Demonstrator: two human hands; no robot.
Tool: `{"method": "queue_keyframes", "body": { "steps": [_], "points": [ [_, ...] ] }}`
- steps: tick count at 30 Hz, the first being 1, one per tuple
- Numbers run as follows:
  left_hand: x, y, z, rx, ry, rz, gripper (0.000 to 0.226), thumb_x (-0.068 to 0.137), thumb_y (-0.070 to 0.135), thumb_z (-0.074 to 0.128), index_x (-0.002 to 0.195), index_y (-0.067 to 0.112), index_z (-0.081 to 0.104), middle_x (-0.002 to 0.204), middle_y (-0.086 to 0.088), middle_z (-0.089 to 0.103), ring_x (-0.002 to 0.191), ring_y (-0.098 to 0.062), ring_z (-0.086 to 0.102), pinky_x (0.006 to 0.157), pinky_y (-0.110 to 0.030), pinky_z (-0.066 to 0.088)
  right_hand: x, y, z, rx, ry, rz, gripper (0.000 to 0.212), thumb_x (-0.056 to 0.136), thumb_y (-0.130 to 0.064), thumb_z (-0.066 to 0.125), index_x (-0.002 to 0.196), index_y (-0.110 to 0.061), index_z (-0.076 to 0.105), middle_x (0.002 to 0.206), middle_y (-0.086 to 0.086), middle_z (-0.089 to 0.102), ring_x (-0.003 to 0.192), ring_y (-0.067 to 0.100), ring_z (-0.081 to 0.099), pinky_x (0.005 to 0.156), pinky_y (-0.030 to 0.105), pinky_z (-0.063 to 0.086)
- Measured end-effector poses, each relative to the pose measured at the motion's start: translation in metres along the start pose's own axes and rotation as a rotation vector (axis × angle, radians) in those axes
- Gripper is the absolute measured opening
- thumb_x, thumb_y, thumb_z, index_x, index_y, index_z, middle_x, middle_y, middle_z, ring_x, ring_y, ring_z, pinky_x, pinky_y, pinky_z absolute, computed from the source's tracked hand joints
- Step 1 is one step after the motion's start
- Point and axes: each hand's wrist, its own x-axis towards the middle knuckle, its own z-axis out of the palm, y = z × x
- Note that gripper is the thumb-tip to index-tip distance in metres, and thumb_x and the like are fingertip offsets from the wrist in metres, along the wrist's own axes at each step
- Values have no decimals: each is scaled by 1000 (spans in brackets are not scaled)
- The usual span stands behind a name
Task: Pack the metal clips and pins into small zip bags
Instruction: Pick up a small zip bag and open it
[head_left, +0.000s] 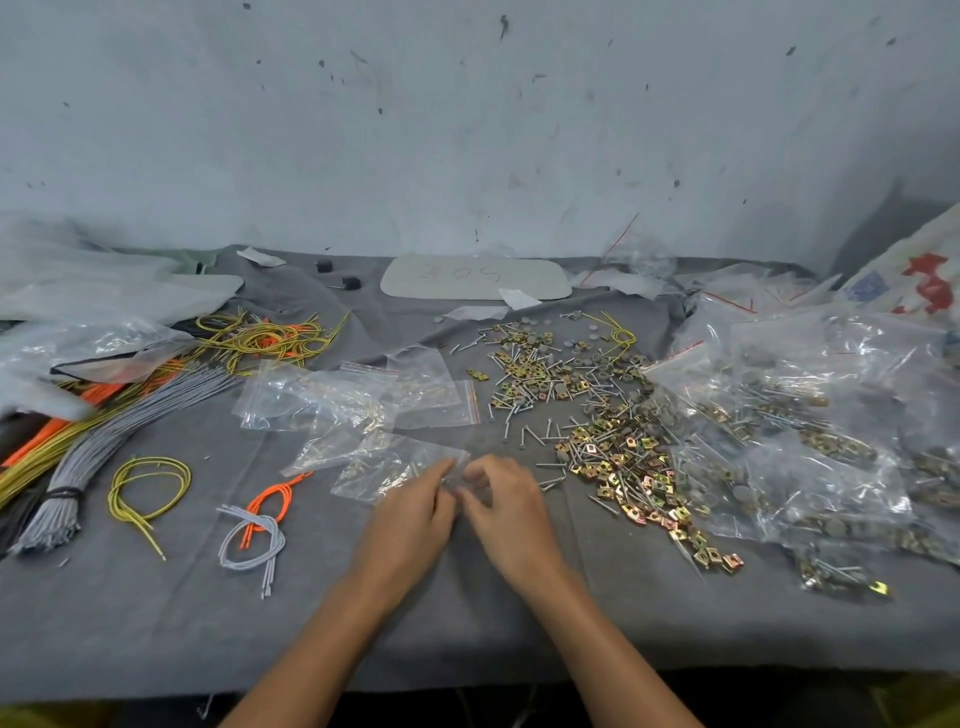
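As left hand and right hand pinch a zip bag, pins inside

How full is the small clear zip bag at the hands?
Partly filled: a few metal pieces show inside the small clear zip bag.

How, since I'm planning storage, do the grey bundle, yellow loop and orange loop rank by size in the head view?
1. grey bundle
2. yellow loop
3. orange loop
All three lie about equally near the camera, so nearness hardly skews the order.
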Motion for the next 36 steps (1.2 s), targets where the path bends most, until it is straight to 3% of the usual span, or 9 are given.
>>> {"method": "queue_keyframes", "body": {
  "steps": [3, 6, 10, 16, 21, 24, 31, 36],
  "points": [
    [7, 3, 1, 57, 13, 4, 41, 97, 20, 50, 137, 23, 60, 118, -9, 73, 109, -31, 64, 88, -36, 47, 3, 23, -25, -245, 142, 13, 18, 91, -14, 64, 108, -18, 69, 109, 4, 63, 102, 26, 52, 90, 35, 42],
    [7, 7, 2, 46, 19, -24, 41, 99, 19, 48, 138, 22, 60, 114, -12, 74, 107, -35, 65, 89, -41, 50, -1, 44, -41, -459, 131, 108, 29, 94, -19, 58, 121, -19, 67, 124, 5, 59, 111, 26, 47, 96, 35, 40],
    [-3, 6, 4, -14, 28, -50, 43, 97, 16, 50, 139, 22, 60, 117, -7, 74, 111, -31, 64, 91, -37, 48, -7, 54, -36, -546, 128, 72, 20, 100, -22, 53, 114, -15, 66, 128, 7, 59, 110, 26, 49, 93, 35, 42],
    [-4, 7, 1, -27, 18, -58, 46, 97, 16, 49, 141, 24, 59, 123, -3, 72, 114, -26, 64, 94, -35, 48, -11, 41, -30, -314, 195, 29, 14, 100, -22, 55, 111, -21, 64, 113, 3, 58, 104, 23, 47, 83, 32, 44],
    [-5, 6, 1, -30, 2, -44, 48, 98, 16, 47, 144, 26, 55, 117, -4, 73, 108, -27, 64, 89, -36, 48, -16, 18, -12, -226, 147, -60, 18, 103, -27, 49, 115, -26, 62, 101, 2, 57, 94, 22, 49, 79, 33, 43],
    [-7, 3, 2, -39, 9, -32, 47, 99, 16, 48, 143, 27, 55, 116, -4, 73, 107, -27, 65, 85, -34, 45, -15, 7, 0, -222, 109, -89, 19, 101, -26, 50, 111, -21, 64, 101, 7, 54, 94, 26, 50, 78, 37, 45],
    [-5, 0, 5, -46, 10, -16, 44, 99, 9, 51, 140, 21, 59, 131, -9, 68, 119, -29, 63, 97, -37, 45, -14, -6, 21, -164, -26, -81, 28, 98, -18, 45, 120, -14, 61, 109, 12, 62, 100, 33, 53, 87, 45, 44],
    [-4, -3, 4, -46, 8, -17, 43, 97, 7, 52, 137, 22, 62, 124, -11, 71, 111, -32, 65, 91, -40, 48, -18, 10, -20, -93, 11, -95, 24, 98, -22, 52, 119, -20, 63, 113, 4, 64, 104, 25, 54, 91, 38, 44]
  ]
}}
